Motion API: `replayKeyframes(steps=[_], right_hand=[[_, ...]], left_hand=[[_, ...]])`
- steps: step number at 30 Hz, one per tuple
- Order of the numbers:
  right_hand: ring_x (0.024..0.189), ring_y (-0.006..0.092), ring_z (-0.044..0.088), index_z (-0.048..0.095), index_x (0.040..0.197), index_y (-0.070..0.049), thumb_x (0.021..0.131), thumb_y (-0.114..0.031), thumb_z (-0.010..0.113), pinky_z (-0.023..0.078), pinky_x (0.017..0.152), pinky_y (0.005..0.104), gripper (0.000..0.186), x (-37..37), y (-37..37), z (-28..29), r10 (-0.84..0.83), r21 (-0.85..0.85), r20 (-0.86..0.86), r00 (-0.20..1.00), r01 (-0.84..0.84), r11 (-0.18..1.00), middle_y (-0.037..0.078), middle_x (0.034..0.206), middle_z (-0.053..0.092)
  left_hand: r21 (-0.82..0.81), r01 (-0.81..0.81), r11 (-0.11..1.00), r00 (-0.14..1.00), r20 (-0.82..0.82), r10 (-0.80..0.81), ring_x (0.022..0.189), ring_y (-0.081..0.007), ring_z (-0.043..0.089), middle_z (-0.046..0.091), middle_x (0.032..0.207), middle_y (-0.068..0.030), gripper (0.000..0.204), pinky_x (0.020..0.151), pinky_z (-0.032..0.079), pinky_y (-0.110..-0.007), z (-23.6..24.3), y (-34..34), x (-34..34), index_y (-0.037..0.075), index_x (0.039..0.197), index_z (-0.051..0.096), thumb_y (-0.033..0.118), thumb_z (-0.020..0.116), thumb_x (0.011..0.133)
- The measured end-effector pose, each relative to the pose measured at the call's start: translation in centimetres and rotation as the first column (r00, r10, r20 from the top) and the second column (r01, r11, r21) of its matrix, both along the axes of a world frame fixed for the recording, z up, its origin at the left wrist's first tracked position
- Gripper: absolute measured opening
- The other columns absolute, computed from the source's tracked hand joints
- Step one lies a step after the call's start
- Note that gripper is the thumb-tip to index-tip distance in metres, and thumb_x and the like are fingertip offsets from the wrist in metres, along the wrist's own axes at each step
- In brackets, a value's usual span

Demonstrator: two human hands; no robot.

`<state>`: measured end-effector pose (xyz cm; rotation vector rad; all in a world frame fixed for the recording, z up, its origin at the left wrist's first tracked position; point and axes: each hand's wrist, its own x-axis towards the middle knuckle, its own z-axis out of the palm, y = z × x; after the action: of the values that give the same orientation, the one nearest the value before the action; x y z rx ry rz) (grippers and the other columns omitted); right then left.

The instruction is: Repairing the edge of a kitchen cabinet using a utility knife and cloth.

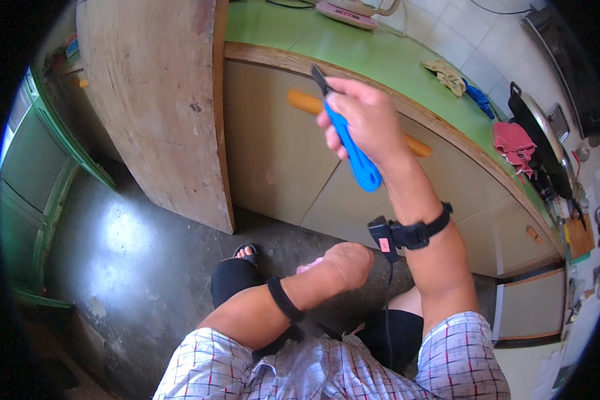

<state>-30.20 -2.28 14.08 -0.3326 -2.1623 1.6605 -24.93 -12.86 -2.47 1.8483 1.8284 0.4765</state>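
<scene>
My right hand (367, 117) is raised in front of the cabinet, below the counter's edge. Its fingers are closed round what look like scissors (355, 153) with a bright blue looped handle and a dark, pointed end. The dark end points up past my thumb, and the blue loop hangs below my palm. Lower down, my left hand (350, 262) is bent inward in front of my body. Its fingers are turned out of sight. Something small and pink (310, 266) shows behind that wrist, too little of it to name.
A wooden board (160, 93) stands upright at left against the green counter (273, 27). Cabinet doors (267, 133) with orange handles lie ahead. A pink appliance (347, 15), cloths (445, 77) and a wok (543, 137) sit on the counter. A green door (37, 153) is far left.
</scene>
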Motion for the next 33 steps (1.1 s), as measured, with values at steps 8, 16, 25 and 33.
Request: replayKeyframes(steps=[8,16,25,33], right_hand=[[0.052,0.0139,0.061,0.049,0.141,0.005,0.099,-0.015,0.054,0.046,0.039,0.0275,0.047,3.3,0.8,1.2,-0.115,-0.051,-0.027,0.993,0.114,0.992,0.013,0.081,0.067],[0.052,0.0131,0.061,0.051,0.14,0.003,0.099,-0.016,0.055,0.048,0.042,0.0275,0.046,4.1,2.0,0.2,-0.083,-0.066,0.021,0.996,0.085,0.994,0.011,0.081,0.067],[0.053,0.013,0.061,0.051,0.141,0.003,0.097,-0.016,0.057,0.047,0.041,0.0269,0.048,5.1,2.1,0.8,-0.127,-0.098,-0.011,0.992,0.125,0.987,0.011,0.081,0.067],[0.051,0.0137,0.06,0.048,0.142,0.004,0.097,-0.015,0.055,0.046,0.039,0.027,0.049,7.0,3.1,0.7,-0.18,-0.135,0.008,0.984,0.18,0.974,0.012,0.081,0.067]], left_hand=[[0.07,0.003,0.998,0.999,0.036,-0.005,0.091,-0.0383,0.071,0.072,0.092,-0.0214,0.015,0.081,0.057,-0.046,-1.3,0.1,1.2,0.004,0.084,0.073,0.011,0.063,0.077],[0.21,-0.015,0.978,0.982,-0.182,0.054,0.086,-0.0398,0.071,0.072,0.088,-0.0214,0.016,0.078,0.057,-0.048,-4.0,0.5,1.1,0.003,0.084,0.073,0.012,0.061,0.078],[0.13,-0.009,0.991,1.0,0.027,0.006,0.085,-0.0395,0.071,0.072,0.088,-0.021,0.016,0.076,0.057,-0.048,-1.5,0.4,0.4,0.004,0.086,0.073,0.01,0.061,0.077],[0.08,0.01,0.997,1.0,0.0,-0.01,0.085,-0.0388,0.071,0.072,0.086,-0.0197,0.016,0.075,0.057,-0.048,-0.9,0.2,1.1,0.004,0.085,0.074,0.011,0.062,0.076]])
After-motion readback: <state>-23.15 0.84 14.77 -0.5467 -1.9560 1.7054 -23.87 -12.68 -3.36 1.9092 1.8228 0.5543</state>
